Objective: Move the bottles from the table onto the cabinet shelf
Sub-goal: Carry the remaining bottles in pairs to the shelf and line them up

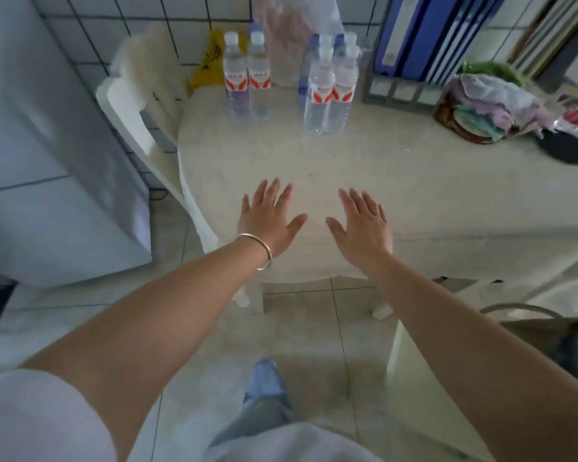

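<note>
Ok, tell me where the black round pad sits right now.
In the head view the black round pad lies flat on the table at its far right edge, just in front of the bag of colourful cloth, well right of the bottles.

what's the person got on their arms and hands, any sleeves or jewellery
Both forearms are bare. The left hand has a thin silver bangle at the wrist; the right hand wears nothing. No gloves or rings show. A short white sleeve covers the left upper arm.
</note>
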